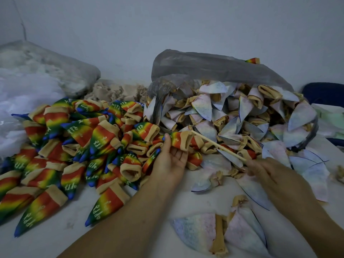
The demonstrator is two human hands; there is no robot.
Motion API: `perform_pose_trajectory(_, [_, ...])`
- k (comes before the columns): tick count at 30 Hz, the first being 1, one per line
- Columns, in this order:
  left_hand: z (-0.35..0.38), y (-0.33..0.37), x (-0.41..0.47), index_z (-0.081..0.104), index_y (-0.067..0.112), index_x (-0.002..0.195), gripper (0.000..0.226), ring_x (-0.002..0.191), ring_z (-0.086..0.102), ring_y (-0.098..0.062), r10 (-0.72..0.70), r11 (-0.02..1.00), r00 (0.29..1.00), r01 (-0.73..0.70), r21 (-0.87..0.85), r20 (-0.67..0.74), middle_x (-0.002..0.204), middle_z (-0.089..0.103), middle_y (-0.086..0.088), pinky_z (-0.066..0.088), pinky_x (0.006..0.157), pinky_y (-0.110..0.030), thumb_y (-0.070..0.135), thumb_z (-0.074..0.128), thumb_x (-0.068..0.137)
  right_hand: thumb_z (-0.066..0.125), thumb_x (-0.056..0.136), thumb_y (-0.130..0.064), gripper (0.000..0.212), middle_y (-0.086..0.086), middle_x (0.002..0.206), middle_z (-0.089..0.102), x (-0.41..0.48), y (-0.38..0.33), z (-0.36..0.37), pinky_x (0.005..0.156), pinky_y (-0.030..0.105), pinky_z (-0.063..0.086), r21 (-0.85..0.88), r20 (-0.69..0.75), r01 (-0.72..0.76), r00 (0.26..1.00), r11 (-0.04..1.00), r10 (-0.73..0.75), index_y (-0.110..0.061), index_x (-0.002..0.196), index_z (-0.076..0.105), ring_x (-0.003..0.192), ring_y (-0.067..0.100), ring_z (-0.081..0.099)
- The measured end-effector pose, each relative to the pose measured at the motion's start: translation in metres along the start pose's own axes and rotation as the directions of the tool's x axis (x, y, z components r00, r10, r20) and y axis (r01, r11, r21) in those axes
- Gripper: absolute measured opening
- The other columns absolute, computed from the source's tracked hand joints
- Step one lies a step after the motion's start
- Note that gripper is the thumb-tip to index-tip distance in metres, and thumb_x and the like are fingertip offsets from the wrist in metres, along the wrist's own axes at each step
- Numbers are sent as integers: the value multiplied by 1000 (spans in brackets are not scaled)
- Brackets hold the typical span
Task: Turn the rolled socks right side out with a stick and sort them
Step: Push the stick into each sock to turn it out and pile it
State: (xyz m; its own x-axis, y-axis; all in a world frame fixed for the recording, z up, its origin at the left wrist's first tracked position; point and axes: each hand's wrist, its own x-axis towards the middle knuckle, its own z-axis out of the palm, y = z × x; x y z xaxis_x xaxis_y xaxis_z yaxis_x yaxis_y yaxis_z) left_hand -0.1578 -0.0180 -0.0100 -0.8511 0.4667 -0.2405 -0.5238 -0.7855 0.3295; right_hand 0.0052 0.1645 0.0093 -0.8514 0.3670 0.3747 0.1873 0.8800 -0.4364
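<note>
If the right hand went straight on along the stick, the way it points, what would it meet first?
Probably the rainbow sock held by the left hand; the tip of the stick is at its cuff, though depth is unclear.

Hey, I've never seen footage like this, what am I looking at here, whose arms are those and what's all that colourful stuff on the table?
There is no machine here. This is one picture from a camera worn on a person's head, looking forward and down, so the two arms reaching in from the bottom are that person's own. The left hand holds a rainbow sock by its coloured end. The right hand, blurred, holds a thin wooden stick whose far end reaches that sock's tan cuff. On the white table, a pile of rainbow socks lies on the left. On the right, a grey plastic bag spills pale socks, probably still inside out, and a few more pale ones lie loose in front.
</note>
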Motion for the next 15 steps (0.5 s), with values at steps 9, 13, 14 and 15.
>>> perform_pose_trajectory(9, [-1,-3,1,68,4,104,29,88,75,-20,19,992,999,-23,126,31,104,75,-14,62,69,-29,30,64,93,13,80,-73,75,-2,78,51,5,1,-3,66,44,48,-157,-20,-9,1000,988,6,-25,97,69,69,18,56])
perform_pose_trajectory(13, [2,-8,-1,66,5,113,33,93,74,-19,61,954,995,-82,290,82,105,75,-13,60,69,-28,32,61,94,10,71,-64,78,-1,82,51,3,-5,-5,66,40,48,-170,4,9,1000,985,-9,-24,102,69,70,16,55])
perform_pose_trajectory(14, [2,-10,-2,67,6,111,33,93,73,-19,78,925,991,-112,363,106,105,75,-12,60,71,-28,33,62,93,9,71,-62,78,-1,83,51,3,-7,-4,65,38,47,-194,3,17,1000,981,-16,-22,102,68,70,16,53])
perform_pose_trajectory(15, [3,-14,-3,68,8,107,31,91,73,-18,88,888,988,-137,440,129,100,75,-10,60,72,-29,34,64,91,12,75,-59,73,-1,84,50,4,-8,-1,64,36,46,-216,6,23,1000,976,-23,-20,101,68,69,16,52])
